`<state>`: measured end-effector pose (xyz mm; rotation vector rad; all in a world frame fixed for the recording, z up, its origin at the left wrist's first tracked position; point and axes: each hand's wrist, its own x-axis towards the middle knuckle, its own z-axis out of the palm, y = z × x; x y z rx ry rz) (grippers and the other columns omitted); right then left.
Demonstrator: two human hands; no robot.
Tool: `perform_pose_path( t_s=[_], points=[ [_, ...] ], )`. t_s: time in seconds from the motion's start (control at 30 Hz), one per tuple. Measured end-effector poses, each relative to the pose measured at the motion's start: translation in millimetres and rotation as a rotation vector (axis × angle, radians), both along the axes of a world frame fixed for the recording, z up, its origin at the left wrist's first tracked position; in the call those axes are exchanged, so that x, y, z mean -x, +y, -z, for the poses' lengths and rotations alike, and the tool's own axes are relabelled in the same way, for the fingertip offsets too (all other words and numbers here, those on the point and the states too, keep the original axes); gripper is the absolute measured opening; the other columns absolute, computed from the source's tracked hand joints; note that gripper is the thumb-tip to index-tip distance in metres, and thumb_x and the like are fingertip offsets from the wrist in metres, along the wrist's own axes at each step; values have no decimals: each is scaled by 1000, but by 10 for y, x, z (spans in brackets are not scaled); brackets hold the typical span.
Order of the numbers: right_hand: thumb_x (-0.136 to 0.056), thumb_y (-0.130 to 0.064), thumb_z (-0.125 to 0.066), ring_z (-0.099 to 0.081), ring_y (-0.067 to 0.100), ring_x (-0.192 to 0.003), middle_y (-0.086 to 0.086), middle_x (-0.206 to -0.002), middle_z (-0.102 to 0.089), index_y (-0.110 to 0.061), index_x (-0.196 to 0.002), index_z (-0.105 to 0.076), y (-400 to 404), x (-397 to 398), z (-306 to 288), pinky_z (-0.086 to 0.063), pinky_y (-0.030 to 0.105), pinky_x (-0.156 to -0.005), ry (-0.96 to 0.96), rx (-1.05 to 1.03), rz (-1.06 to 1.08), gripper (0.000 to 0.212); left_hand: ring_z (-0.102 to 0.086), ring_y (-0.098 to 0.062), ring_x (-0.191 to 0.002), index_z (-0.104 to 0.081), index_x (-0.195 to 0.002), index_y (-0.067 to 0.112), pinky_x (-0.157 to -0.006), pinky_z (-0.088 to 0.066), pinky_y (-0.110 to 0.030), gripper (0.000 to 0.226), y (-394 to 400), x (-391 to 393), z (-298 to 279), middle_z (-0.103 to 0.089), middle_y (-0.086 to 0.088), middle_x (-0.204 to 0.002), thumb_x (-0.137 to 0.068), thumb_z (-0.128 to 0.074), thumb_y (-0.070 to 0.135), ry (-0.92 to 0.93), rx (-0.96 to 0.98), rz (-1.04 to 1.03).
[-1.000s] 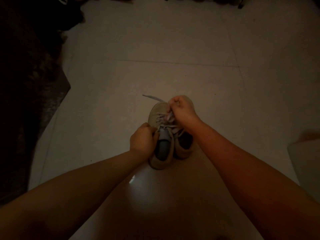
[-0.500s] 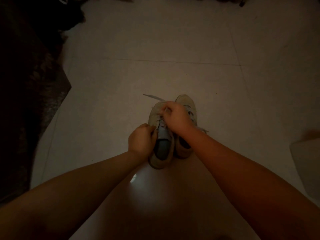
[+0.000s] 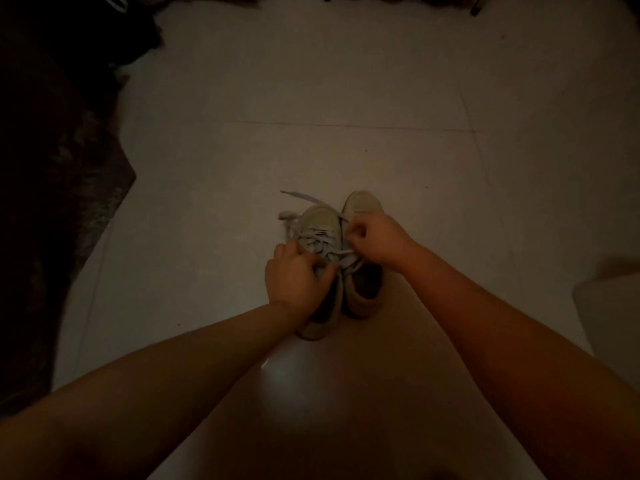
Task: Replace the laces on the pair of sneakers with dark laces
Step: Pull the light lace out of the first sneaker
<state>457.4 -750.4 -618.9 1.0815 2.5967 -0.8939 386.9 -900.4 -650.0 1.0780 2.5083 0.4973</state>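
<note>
Right hand (image 3: 372, 239) pinches a light lace (image 3: 346, 252) pulled sideways off the left sneaker (image 3: 320, 223); left hand (image 3: 294, 275) curls over that sneaker's tongue, pressing it down. 2 sneakers sit touching on the tile floor (image 3: 346, 81), right sneaker (image 3: 363, 202) alongside. Lace looks soft, limp and light; best gripped near an eyelet, shoe braced.

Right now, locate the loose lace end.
Head view: the loose lace end lies on the floor, just beyond the left sneaker, toe side.
</note>
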Motion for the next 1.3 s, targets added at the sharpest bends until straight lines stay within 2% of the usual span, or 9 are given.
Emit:
perform_pose_path(
  t_s=[0.1, 0.17, 0.33, 0.43, 0.63, 0.83, 1.0, 1.13, 1.3],
  points=[
    [-89, -33, -52, -50, 23, -106, 4, -101, -63, -22, -92, -69, -100, -25, -30, -32, 35, -94, -237, -315, -361, 21, -43, -26, -111, -69, -105, 27, -88, -39, -36, 45, 49, -13, 14, -52, -7, -113, -82, -53, 62, -42, 78, -30],
    [-89, -30, -50, -53, 23, -98, 6, -94, -63, -20, -80, -65, -142, 9, -49, -27, 38, -102, -247, -335, -399, 20, -43, -26, -111, -69, -106, 27, -89, -40, -36, 46, 62, -22, 29, -52, -7, -113, -80, -56, 63, -78, 70, -55],
    [-96, -21, -46, -66, 23, -75, 12, -86, -68, -10, -89, -58, -223, 125, -135, -53, 38, -75, 42, 291, -38, 17, -43, -30, -112, -70, -106, 28, -89, -43, -39, 34, 84, -55, 70, -50, -12, -121, -83, -60, 52, -187, 23, -108],
    [-93, -13, -46, -64, 29, -84, 14, -96, -68, -7, -101, -66, -188, 171, -74, -52, 34, -70, 16, 56, -11, 21, -54, -33, -106, -74, -100, 22, -86, -48, -43, 24, 68, -71, 191, -59, -14, -111, -82, -66, 36, -311, -101, -173],
    [-87, -12, -55, -63, 23, -80, 10, -94, -68, -10, -92, -72, -256, 87, 132, -33, 21, -47, -261, -282, -160, 18, -62, -29, -101, -75, -99, 16, -87, -52, -41, 19, 52, -62, 259, -68, -13, -108, -86, -66, 26, -427, -192, -265],
    [-84, -22, -56, -64, 23, -76, 5, -85, -70, -19, -87, -74, -248, 95, 164, -51, 28, -62, -66, -191, -122, 18, -64, -28, -93, -75, -97, 19, -78, -54, -41, 18, -4, -43, 349, -70, -11, -102, -85, -66, 28, -386, -222, -199],
    [-90, -16, -47, -60, 26, -82, 13, -93, -65, -7, -84, -64, -313, 114, 193, -32, 25, -54, -144, -288, -214, 20, -62, -26, -96, -75, -96, 19, -79, -53, -44, 20, -13, -19, 397, -68, -8, -99, -82, -66, 30, -380, -215, -208],
    [-94, -24, -43, -50, 28, -107, 13, -112, -58, -6, -108, -57, -316, 103, 181, -32, 34, -91, -134, -349, -338, 27, -61, -27, -93, -76, -92, 19, -76, -53, -43, 24, -58, 24, 385, -67, -8, -95, -80, -60, 32, -339, -210, -133],
    [-95, -16, -39, -50, 28, -106, 14, -116, -55, -4, -112, -51, -279, 157, 119, -26, 35, -93, -72, -408, -425, 24, -61, -28, -94, -75, -92, 18, -77, -53, -46, 25, -67, 24, 390, -66, -10, -97, -81, -60, 35, -329, -197, -177]
  ],
)
